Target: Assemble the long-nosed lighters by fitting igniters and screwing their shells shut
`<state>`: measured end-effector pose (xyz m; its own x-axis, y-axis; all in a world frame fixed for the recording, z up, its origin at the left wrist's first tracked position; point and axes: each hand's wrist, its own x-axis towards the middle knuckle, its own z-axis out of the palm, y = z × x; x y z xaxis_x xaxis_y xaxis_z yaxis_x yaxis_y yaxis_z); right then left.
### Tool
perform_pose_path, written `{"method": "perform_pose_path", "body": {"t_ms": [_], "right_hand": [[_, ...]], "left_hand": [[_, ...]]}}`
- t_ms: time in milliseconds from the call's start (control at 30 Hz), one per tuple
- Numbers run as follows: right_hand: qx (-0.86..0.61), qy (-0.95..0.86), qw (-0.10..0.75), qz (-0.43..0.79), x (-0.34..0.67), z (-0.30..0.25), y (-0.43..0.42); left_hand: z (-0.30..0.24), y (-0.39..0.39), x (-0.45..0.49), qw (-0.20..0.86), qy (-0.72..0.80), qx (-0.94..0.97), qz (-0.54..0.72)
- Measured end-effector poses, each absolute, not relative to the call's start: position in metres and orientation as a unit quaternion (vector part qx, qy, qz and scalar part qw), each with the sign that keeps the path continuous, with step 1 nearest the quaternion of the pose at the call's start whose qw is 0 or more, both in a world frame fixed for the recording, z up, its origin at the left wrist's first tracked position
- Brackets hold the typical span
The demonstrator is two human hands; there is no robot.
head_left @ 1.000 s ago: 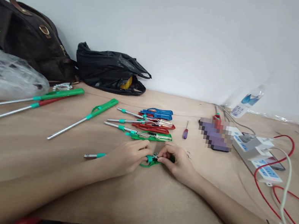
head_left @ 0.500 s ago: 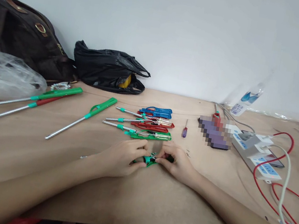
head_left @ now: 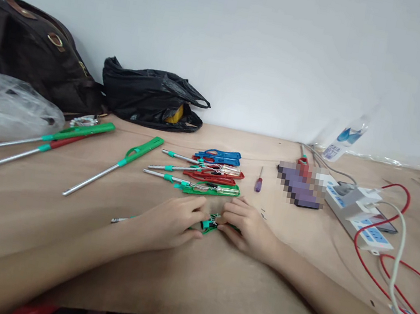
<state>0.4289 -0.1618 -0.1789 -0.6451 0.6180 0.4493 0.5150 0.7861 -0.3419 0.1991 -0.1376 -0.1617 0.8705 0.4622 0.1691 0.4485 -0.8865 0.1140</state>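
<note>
Both of my hands work close together on a green long-neck lighter (head_left: 207, 225), whose casing lies opened with dark and teal inner parts showing. My left hand (head_left: 172, 221) grips it from the left, thumb and fingers closed around its neck side; the metal tip pokes out beyond the wrist. At the other end, my right hand (head_left: 248, 230) pinches the casing end, and its fingertips hide most of that part. Just beyond lie several opened lighters, including a green one (head_left: 210, 190) and red casing halves (head_left: 214, 178), with blue casing halves (head_left: 218, 156) behind.
A small purple screwdriver (head_left: 258, 182) lies right of the opened lighters. Whole lighters (head_left: 135, 155) rest at left, before a black plastic bag (head_left: 151, 95) and a brown bag (head_left: 37, 51). At right are a power strip (head_left: 367, 231), cables, a purple phone-like object (head_left: 307, 194) and a bottle (head_left: 346, 139).
My right hand's fingers have curled in and drawn closer over the lighter. The left hand stays nearly in place, and more of the lighter's metal tip shows behind its wrist.
</note>
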Motion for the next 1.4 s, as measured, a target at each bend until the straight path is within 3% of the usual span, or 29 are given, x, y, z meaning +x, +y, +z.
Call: {"method": "perform_pose_path", "body": {"t_ms": [100,267,500,967,1133,1267,1400], "right_hand": [[-0.353,-0.879,0.287,0.140,0.428,-0.180,-0.162],[-0.467,-0.751,0.318,0.341,0.426,-0.187,-0.156],[-0.509,-0.702,0.319,0.382,0.422,-0.184,-0.156],[-0.410,-0.821,0.301,0.259,0.432,-0.176,-0.157],[-0.364,-0.880,0.277,0.126,0.429,-0.178,-0.159],[-0.383,-0.870,0.286,0.121,0.431,-0.181,-0.157],[-0.384,-0.878,0.268,0.101,0.431,-0.181,-0.157]], "left_hand": [[-0.159,-0.140,0.201,0.017,0.238,0.967,0.085],[-0.158,-0.142,0.203,-0.014,0.233,0.969,0.084],[-0.163,-0.137,0.202,-0.035,0.207,0.971,0.113],[-0.163,-0.131,0.198,-0.008,0.201,0.972,0.121],[-0.159,-0.127,0.195,0.084,0.218,0.962,0.140],[-0.156,-0.121,0.194,0.175,0.232,0.941,0.171],[-0.156,-0.121,0.194,0.194,0.238,0.935,0.180]]}}
